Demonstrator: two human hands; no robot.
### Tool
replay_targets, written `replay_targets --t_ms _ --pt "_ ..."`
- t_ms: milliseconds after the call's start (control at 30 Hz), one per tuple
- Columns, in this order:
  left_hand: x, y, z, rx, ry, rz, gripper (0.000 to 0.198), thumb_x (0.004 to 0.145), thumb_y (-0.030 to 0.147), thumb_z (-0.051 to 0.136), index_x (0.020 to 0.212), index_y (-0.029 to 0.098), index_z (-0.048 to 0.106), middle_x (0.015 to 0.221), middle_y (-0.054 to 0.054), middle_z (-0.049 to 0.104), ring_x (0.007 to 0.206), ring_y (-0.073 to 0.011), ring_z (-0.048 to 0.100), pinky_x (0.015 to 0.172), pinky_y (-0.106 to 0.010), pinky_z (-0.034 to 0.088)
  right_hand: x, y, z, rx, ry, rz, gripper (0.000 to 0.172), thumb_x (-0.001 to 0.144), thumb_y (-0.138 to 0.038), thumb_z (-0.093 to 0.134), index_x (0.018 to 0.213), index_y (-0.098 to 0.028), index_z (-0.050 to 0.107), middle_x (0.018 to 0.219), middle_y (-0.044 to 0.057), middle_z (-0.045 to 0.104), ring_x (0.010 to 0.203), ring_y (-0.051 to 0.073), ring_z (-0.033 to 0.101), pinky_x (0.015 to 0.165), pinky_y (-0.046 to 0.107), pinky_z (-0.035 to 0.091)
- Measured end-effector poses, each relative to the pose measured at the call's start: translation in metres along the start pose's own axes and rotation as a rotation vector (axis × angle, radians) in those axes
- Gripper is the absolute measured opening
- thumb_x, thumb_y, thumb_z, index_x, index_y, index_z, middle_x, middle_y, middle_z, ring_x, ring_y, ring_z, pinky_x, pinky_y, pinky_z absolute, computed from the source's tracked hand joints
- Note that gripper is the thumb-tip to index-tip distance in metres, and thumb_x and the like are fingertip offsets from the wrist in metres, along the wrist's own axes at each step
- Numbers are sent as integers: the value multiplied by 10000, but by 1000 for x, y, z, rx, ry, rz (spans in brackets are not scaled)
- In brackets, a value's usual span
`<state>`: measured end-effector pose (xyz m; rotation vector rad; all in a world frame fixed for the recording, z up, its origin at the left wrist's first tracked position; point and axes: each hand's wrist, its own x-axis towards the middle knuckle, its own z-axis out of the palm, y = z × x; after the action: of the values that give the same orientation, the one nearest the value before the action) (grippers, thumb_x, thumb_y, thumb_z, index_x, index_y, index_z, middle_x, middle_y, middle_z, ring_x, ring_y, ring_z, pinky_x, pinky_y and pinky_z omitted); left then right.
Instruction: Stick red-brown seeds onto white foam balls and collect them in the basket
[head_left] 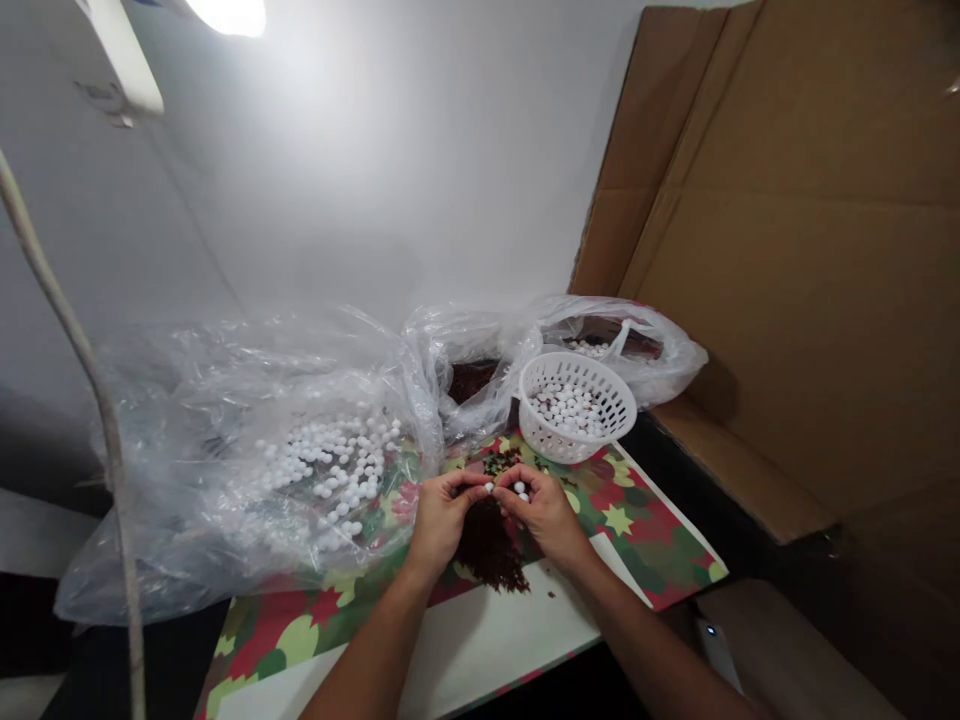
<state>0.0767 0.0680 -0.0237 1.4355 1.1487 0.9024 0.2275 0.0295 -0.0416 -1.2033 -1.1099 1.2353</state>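
My left hand (pixel 444 515) pinches a small white ball (pixel 489 487) between thumb and forefinger, over the middle of the table. Close beside it, fingertips almost meeting, my right hand (pixel 546 510) is closed, with more white balls (pixel 520 488) showing in its curled fingers. Whether the right fingertips also hold something tiny at the pinched ball, I cannot tell. Below both hands lies a heap of small dark reddish-brown pieces (pixel 491 550), partly hidden by them. A white slotted plastic basket (pixel 544 440) with many white balls in it stands just beyond my right hand.
Many white balls (pixel 352 490) lie in a large clear plastic bag (pixel 195 400) at left. Another clear bag (pixel 675 360) behind the basket holds brown pieces and white balls. A cardboard sheet (pixel 810 300) rises at right. A cable (pixel 109 420) hangs at left; a lamp (pixel 229 12) shines above.
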Motion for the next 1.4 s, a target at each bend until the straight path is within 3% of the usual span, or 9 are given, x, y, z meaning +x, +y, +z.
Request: replay_targets --t_ms 200,600,900,1033,1167,1267,1333,1400 --pt "-4 -2 1 129 45 129 158 733 296 665 821 192 745 810 -46 678 766 -163 598 716 -256 425 0 -2 0 28 -7 8 370 710 -458 683 808 -129 544 628 1 555 515 63 462 482 173 338" --pt "-7 8 0 153 64 220 132 754 286 656 825 219 745 809 -38 668 768 -150 601 724 -256 428 0 -6 -3 170 -77 8 365 707 -406 697 896 -134 541 710 -2 559 555 60 512 477 154 363" --pt "-12 11 2 229 129 339 140 793 281 620 812 204 736 793 -44 658 765 -143 596 714 -250 445 -1 -2 3 74 4 -99 310 766 -402 654 886 -132 562 791 17 574 641 78 567 587 175 439" --pt "-12 8 5 181 134 284 147 785 277 618 821 170 712 812 -45 665 765 -138 608 716 -244 454 1 0 5 27 -5 -122 330 795 -427 618 940 -136 563 818 24 578 625 73 543 571 175 419" --pt "-10 10 8 62 123 180 331 750 324 654 1023 153 581 846 -48 680 760 -138 628 723 -244 468 1 -14 2 -38 -113 -154 323 827 -424 574 993 -147 594 835 21 566 650 59 475 583 161 381" --pt "-5 18 -14 179 185 214 399 767 407 624 1058 161 506 862 -52 658 760 -145 610 724 -258 466 3 -41 -11 -135 -90 -169 331 820 -450 569 934 -140 590 728 2 507 603 55 413 532 156 327" --pt "-1 23 -43 509 363 244 338 836 470 502 965 161 550 912 -78 621 845 -176 580 796 -302 451 11 -65 -30 -260 35 -236 326 813 -445 569 935 -142 576 735 4 511 606 63 428 540 163 341" --pt "3 23 -76 917 590 173 387 850 490 457 999 149 562 1004 -131 561 1006 -255 513 893 -383 406 28 -85 -55 -486 273 -355 281 817 -393 561 961 -153 583 783 12 548 638 75 461 581 176 365"
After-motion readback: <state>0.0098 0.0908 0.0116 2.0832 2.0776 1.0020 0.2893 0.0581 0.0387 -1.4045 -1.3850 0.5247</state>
